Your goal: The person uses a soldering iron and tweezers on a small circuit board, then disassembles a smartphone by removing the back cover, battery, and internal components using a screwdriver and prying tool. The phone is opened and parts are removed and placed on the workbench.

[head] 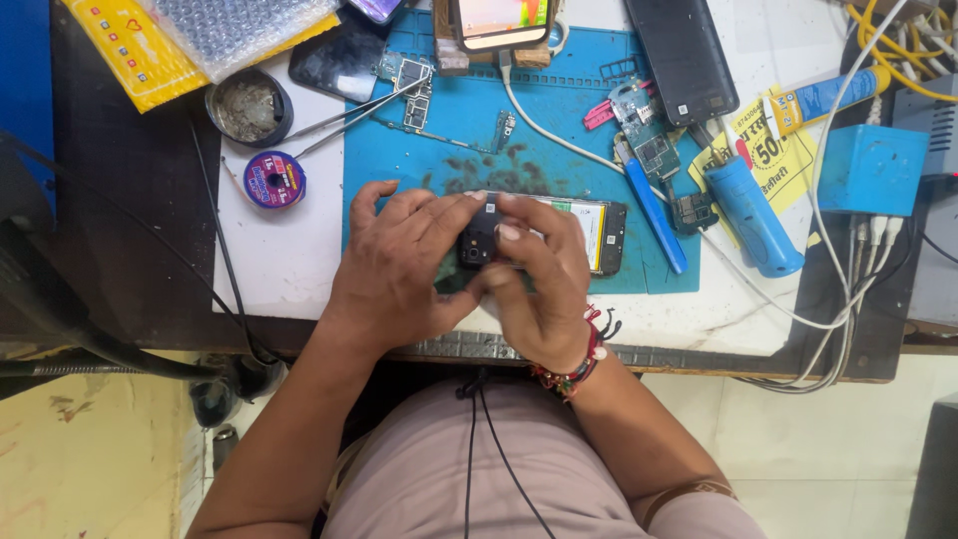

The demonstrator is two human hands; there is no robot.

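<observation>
My left hand [394, 265] and my right hand [544, 284] meet over the front edge of a blue work mat [559, 110]. Together they pinch a small black phone part [479, 240] with a bit of green circuit board under it. Just behind my fingers lies an opened phone [599, 235] with its battery showing, partly covered by my right hand. A red bead bracelet sits on my right wrist.
Tweezers [349, 115], a solder wire spool [272, 180] and a flux tin [247, 108] lie left. Circuit boards [647, 135], a blue screwdriver [654, 215], a blue tool [753, 215], a glue tube [823, 98], a black phone back [684, 55] and a blue box [873, 170] with cables stand right.
</observation>
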